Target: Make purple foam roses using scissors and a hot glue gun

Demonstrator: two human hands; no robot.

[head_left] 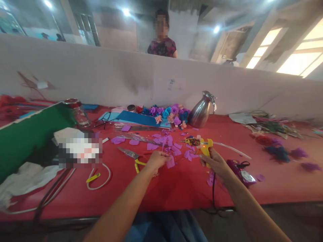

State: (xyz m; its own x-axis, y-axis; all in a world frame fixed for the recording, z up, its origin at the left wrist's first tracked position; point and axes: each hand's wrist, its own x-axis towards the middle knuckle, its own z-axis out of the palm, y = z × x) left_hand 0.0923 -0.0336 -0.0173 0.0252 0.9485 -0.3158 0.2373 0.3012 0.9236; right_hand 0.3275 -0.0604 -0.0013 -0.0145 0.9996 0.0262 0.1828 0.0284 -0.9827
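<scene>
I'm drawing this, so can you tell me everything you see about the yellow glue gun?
The glue gun is yellow and looks plastic, with a dark, mottled front, a thin nozzle and an orange light. A clear stick reaches out behind it, and a black cord hangs below. The right hand grips its handle, nozzle pointing toward the picture's left, over the red table, near purple pieces.

Red table [174, 193]; purple pieces [134, 142]; jug [200, 113]

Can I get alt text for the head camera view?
Someone's right grip holds a yellow hot-glue gun; the left grip seems to pinch a purple paper piece. Behind, on a red tabletop, artificial roses cluster beside a metal jug.
</scene>
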